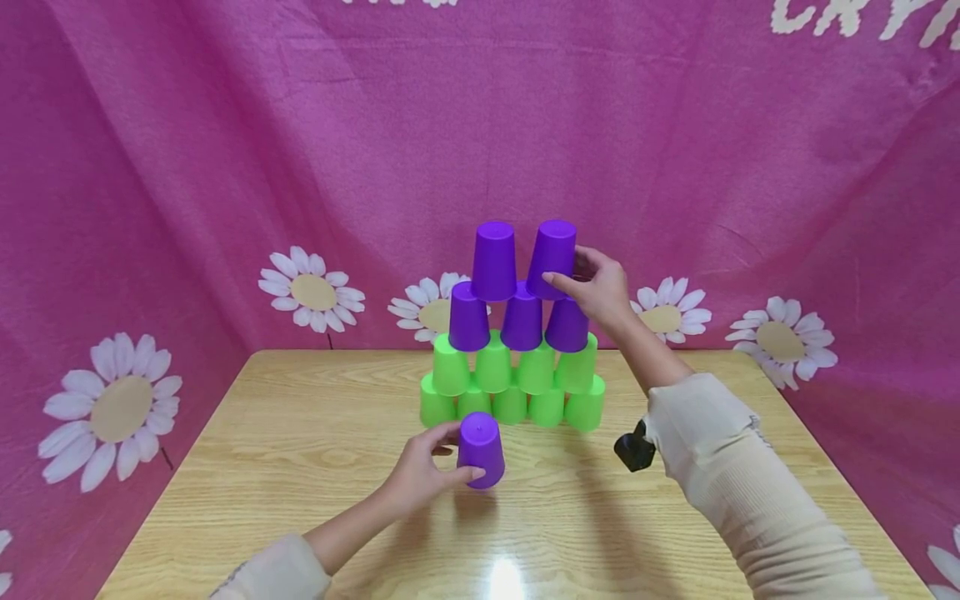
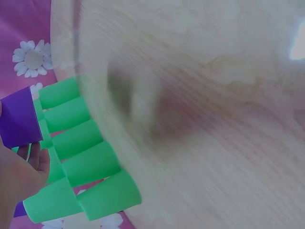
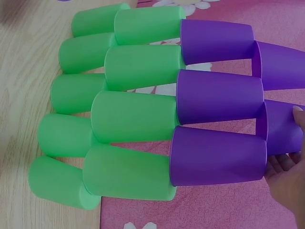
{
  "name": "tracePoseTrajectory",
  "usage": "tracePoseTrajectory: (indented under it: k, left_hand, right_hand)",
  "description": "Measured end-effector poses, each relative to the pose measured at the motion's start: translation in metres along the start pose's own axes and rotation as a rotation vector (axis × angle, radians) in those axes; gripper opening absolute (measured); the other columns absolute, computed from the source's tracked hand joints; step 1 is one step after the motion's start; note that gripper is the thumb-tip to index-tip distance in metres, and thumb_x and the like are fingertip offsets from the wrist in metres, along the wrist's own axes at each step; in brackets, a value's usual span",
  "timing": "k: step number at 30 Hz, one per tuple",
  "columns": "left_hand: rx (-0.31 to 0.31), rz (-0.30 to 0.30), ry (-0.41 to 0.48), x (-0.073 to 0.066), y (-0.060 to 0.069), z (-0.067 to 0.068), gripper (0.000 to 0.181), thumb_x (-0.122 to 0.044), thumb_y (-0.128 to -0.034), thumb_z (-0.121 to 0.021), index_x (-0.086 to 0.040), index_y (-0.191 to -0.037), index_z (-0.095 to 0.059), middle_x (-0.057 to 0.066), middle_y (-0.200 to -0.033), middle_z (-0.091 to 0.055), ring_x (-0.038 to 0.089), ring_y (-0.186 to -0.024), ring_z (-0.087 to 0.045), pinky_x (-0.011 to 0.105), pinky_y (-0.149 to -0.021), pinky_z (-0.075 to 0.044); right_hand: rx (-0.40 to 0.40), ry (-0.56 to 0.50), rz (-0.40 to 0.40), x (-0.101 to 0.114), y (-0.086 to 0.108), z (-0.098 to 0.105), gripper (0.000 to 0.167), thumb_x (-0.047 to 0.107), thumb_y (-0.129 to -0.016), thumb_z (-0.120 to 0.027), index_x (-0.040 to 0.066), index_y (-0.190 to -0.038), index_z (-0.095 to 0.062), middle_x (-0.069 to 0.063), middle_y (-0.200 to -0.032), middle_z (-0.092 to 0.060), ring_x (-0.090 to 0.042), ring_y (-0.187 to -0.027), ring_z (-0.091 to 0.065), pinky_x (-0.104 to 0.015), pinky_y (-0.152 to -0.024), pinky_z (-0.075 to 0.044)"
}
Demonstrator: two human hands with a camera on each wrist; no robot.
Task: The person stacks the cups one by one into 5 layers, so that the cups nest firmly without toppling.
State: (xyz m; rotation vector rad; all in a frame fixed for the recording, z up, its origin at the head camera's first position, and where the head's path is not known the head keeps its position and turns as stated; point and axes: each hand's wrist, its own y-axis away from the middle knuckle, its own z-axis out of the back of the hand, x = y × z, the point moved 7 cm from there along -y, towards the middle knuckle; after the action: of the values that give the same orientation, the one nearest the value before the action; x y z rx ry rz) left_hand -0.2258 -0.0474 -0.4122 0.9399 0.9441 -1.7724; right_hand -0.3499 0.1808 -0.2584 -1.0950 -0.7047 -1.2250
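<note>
A pyramid of upside-down cups stands on the table, with two rows of green cups [image 1: 536,370] at the bottom and purple cups [image 1: 468,318] above. Two purple cups form its top row. My right hand [image 1: 604,288] grips the right one of these, a purple cup [image 1: 553,254], which sits over the row of three below. In front of the pyramid my left hand [image 1: 422,471] holds another purple cup [image 1: 481,450], upside down, thumb on its near side. This cup [image 2: 20,118] also appears at the left edge of the left wrist view.
Under everything lies a light wood table [image 1: 300,467]. A pink cloth [image 1: 420,133] with white daisies hangs behind it and at both sides. A small black object [image 1: 634,447] sits at the right sleeve's cuff.
</note>
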Motion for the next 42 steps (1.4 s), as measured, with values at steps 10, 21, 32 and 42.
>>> tracePoseTrajectory:
  k: [10, 21, 32, 42]
  left_hand:
    - [-0.038, -0.043, 0.003, -0.019, -0.011, 0.014, 0.053, -0.014, -0.0719, -0.079, 0.0, -0.118, -0.057, 0.016, -0.104, -0.067, 0.028, -0.097, -0.062, 0.028, -0.08, -0.051]
    - [-0.063, 0.019, 0.042, -0.03, -0.021, 0.02, 0.05, -0.012, -0.0721, -0.078, -0.002, -0.117, -0.059, 0.015, -0.103, -0.067, 0.026, -0.097, -0.062, 0.034, -0.083, -0.052]
    - [-0.07, 0.031, 0.071, -0.041, -0.028, 0.026, 0.049, -0.01, -0.0737, -0.076, -0.001, -0.119, -0.058, 0.017, -0.105, -0.066, 0.027, -0.098, -0.062, 0.037, -0.084, -0.052]
    - [-0.079, 0.016, 0.074, -0.049, -0.034, 0.031, 0.05, -0.01, -0.074, -0.076, 0.0, -0.119, -0.057, 0.018, -0.105, -0.066, 0.027, -0.097, -0.062, 0.038, -0.083, -0.053]
  right_hand:
    - [0.001, 0.001, -0.007, -0.003, -0.001, 0.0, 0.059, 0.013, -0.082, -0.068, -0.003, -0.134, -0.044, -0.023, -0.127, -0.055, -0.033, -0.116, -0.055, -0.039, -0.1, -0.045]
    - [0.001, 0.011, -0.007, -0.003, -0.001, 0.001, 0.058, 0.014, -0.083, -0.068, -0.003, -0.133, -0.045, -0.023, -0.127, -0.055, -0.033, -0.117, -0.055, -0.039, -0.101, -0.045]
    - [0.007, 0.008, -0.008, -0.003, 0.0, 0.0, 0.059, 0.014, -0.083, -0.068, -0.003, -0.134, -0.044, -0.023, -0.128, -0.054, -0.033, -0.118, -0.054, -0.039, -0.102, -0.044]
    - [0.005, 0.008, -0.007, -0.003, 0.0, 0.0, 0.058, 0.014, -0.083, -0.068, -0.002, -0.134, -0.045, -0.023, -0.127, -0.055, -0.033, -0.116, -0.055, -0.04, -0.101, -0.045]
